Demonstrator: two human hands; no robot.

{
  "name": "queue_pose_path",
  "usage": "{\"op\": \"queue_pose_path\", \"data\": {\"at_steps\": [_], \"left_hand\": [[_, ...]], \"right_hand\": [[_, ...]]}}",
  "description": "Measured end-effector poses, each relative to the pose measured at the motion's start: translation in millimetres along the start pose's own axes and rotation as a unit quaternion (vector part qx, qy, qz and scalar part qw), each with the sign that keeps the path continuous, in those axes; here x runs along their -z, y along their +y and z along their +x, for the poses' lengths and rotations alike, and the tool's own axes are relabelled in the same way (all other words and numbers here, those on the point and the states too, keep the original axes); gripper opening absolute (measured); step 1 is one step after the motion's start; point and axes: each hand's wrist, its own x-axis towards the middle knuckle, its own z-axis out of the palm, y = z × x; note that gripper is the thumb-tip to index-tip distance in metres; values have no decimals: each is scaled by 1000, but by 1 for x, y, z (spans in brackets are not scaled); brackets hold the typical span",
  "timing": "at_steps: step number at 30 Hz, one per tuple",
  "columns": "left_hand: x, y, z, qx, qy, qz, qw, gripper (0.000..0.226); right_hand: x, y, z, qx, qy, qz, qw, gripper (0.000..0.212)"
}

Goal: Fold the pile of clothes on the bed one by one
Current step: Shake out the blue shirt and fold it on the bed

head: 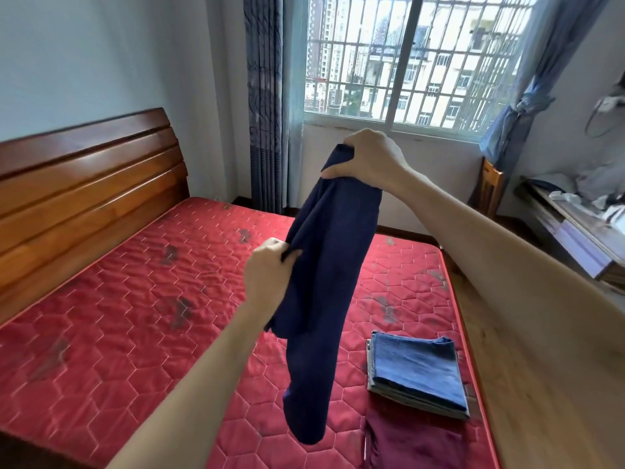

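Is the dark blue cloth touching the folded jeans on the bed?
Apart. The head view shows the dark blue cloth hanging in the air from both hands, its lower end beside the folded jeans, with red mattress showing between them.

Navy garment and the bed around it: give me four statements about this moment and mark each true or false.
1. Both hands grip the navy garment. True: right hand up high, left hand lower.
2. The navy garment lies flat on the mattress. False: it hangs in the air.
3. Folded blue jeans rest on the mattress. True.
4. The maroon garment lies on top of the jeans. False: it lies beside them, nearer the camera.
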Motion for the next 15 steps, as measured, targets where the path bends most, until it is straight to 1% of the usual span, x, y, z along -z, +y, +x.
{"op": "queue_pose_path", "data": {"at_steps": [3,6,8,10,12,15], "left_hand": [[26,-23,11,32,-38,-112,992,18],[49,-36,21,68,-97,-178,977,14],[65,-39,24,70,-127,-204,968,11],[81,-39,26,60,-142,-218,964,11],[96,-37,26,45,-151,-225,962,8],[111,-29,24,36,-135,-225,964,4]], "right_hand": [[-4,18,-7,35,-57,23,997,54],[-13,30,-14,50,-75,59,994,56],[-15,34,-18,61,-71,78,992,49],[-12,36,-22,71,-59,103,990,37],[-5,35,-27,59,-47,161,984,26],[8,27,-34,60,-30,217,974,20]]}}
